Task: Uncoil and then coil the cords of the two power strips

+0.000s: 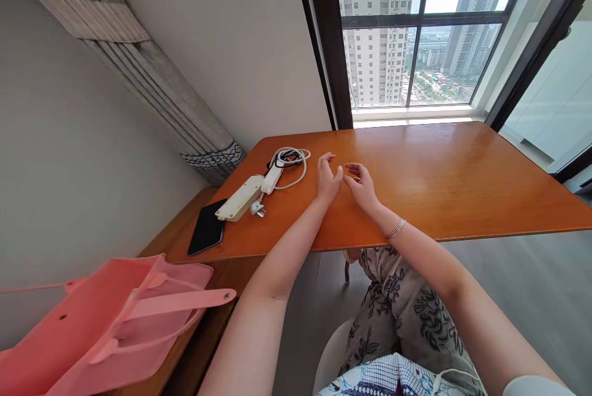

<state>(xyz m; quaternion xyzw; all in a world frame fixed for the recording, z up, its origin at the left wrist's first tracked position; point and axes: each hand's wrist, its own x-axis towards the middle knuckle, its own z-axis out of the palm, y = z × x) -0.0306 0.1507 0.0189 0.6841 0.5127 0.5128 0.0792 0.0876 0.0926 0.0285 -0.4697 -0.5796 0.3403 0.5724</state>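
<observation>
Cream plastic marks the strip (240, 198), which lies on the table (453, 186) at nine o'clock from the hands, a white block (272, 177) just beside its far end. Loosely coiled cable (290, 150) sits between nine and ten o'clock; the plug (259, 208) rests free, in no socket. The left hand (329, 183) and right hand (363, 187) are both empty, fingers half bent and apart, thumbs close together; whether the thumbs touch, I cannot tell. Coiling apart, handling looks unbegun: strip, block, cable and plug all lie untouched. At eight o'clock lies a black tablet (207, 227), overlapped in view by the strip's near end; beyond it, a pink bag (108, 322) gapes. The curtain (176, 100) hangs toward ten, the window (419, 23) at one.
</observation>
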